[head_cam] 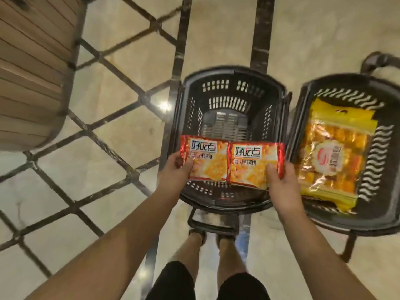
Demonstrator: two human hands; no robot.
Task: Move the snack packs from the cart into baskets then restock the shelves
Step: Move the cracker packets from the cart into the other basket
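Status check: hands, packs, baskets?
Left hand grips left red pack, right hand grips right red pack. Both held over middle basket. Yellow packs lie in right basket. Nothing blocking.

Head-worn view, steeply downward, close.

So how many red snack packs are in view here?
2. The left red pack is pinched by the left hand, the right red pack by the right hand, side by side above the middle basket. Any stacked behind them would be hidden.
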